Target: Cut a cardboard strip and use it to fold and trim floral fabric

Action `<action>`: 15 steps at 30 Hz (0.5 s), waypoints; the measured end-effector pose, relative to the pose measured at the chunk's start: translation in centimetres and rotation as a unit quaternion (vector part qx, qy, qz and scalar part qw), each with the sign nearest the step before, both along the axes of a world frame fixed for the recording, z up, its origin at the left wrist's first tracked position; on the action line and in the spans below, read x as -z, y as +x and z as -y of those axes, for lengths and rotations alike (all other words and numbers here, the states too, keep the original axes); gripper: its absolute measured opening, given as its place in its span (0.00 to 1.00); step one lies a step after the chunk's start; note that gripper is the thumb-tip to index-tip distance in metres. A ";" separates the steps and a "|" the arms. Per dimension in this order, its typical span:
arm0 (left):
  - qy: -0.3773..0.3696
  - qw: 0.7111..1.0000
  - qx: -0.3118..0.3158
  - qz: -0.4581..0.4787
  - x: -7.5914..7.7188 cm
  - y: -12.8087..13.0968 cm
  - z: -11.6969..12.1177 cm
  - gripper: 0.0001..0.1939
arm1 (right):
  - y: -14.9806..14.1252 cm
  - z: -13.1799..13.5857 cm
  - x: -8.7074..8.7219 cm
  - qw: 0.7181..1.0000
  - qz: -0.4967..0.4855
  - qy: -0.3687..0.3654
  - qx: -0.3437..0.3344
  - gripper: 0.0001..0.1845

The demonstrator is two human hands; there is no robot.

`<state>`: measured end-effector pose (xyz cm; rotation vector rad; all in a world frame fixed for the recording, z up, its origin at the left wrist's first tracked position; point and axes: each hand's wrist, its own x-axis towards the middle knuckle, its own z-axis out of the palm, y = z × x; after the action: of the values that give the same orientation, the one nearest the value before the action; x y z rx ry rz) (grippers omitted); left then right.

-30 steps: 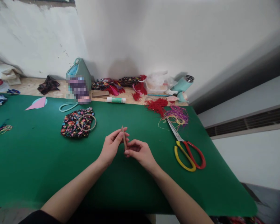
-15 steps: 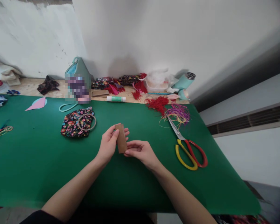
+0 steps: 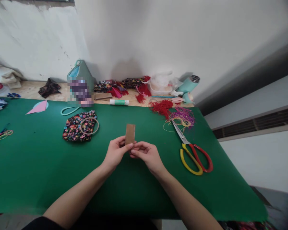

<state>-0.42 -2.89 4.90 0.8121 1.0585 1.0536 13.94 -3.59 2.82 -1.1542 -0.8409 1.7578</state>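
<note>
A small brown cardboard strip (image 3: 130, 133) stands upright above the green mat (image 3: 38, 166), its flat face toward me. My left hand (image 3: 116, 152) and my right hand (image 3: 146, 155) meet at its lower end, and the fingertips of both pinch it there. Both forearms reach in from the lower edge of the view.
Red-and-yellow scissors (image 3: 190, 150) lie right of my hands, below purple and yellow threads (image 3: 182, 116) and red tassels (image 3: 162, 107). A floral cloth pouch with a ring (image 3: 80, 129) lies to the left. A glue stick (image 3: 119, 102), teal bag (image 3: 80, 81) and teal flask (image 3: 188, 85) stand by the wall.
The strip went from edge-on to face-on, then rose upright. Both hands slid down to pinch its lower end together.
</note>
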 end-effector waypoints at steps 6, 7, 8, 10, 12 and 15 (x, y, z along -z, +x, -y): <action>0.034 0.994 0.027 -0.104 0.8 -0.6 -0.8 0.19 | 0.1 0.1 0.0 0.999 0.035 0.028 -0.016 0.18; 0.048 0.990 0.024 -0.131 0.8 -1.1 -1.1 0.18 | 0.2 0.1 0.0 0.998 0.040 0.037 -0.011 0.20; 0.073 0.983 0.013 -0.169 0.7 -1.6 -1.4 0.16 | 0.3 0.0 0.1 0.998 0.047 0.046 -0.003 0.23; 0.141 0.946 -0.016 -0.291 0.3 -3.2 -2.0 0.13 | 0.6 -0.3 0.1 0.995 0.074 0.072 0.019 0.29; 0.197 0.839 -0.026 -0.506 -0.4 -5.0 -2.6 0.13 | 1.0 -0.5 0.0 0.987 0.120 0.104 0.037 0.29; 0.137 0.659 -0.027 -0.739 -0.8 -7.2 -3.2 0.14 | 1.6 -0.8 0.0 0.974 0.178 0.132 0.045 0.22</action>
<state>-7.64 0.31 5.74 2.0344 2.2917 0.3814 15.55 -2.81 2.87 -1.3219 -1.1759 1.3341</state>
